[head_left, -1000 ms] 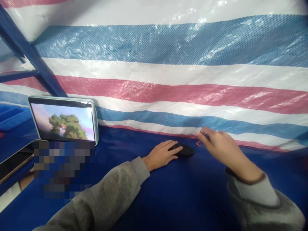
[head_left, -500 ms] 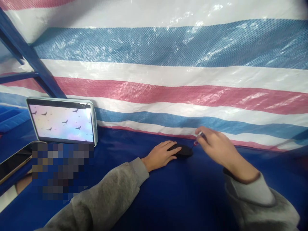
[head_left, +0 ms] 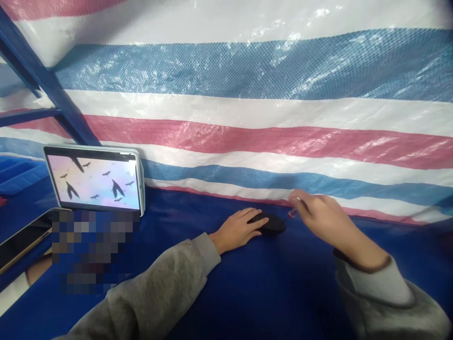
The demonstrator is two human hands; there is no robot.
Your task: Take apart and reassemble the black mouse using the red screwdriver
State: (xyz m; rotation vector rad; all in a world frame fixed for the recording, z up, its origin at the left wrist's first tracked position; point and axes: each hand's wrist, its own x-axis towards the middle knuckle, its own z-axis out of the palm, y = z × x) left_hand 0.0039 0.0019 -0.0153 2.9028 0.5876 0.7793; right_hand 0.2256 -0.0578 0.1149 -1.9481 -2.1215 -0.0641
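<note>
My left hand (head_left: 239, 229) lies over the left end of a black, flat oval object (head_left: 273, 225) on the blue tabletop, holding it down with the fingers on top and the thumb along its near side. What kind of thing it is I cannot tell. Just right of it, my right hand (head_left: 311, 208) is raised slightly above the table, fingers pinched. Below those fingertips shows a small pink-and-clear thing (head_left: 292, 214), close to the black object's right end; its shape is partly hidden by the fingers.
A tablet (head_left: 94, 182) in a pale case stands at the left, showing birds on a pastel background. Beside it lies a phone (head_left: 30, 238), next to a blurred-out patch. Striped plastic sheeting (head_left: 247, 113) hangs behind the blue table (head_left: 247, 297). A blue frame post (head_left: 31, 66) slants at upper left.
My right hand has shifted slightly right and down, with the small pink-and-clear thing. My left hand stays on the black object. The tablet's picture has changed, and the view has moved a little.
</note>
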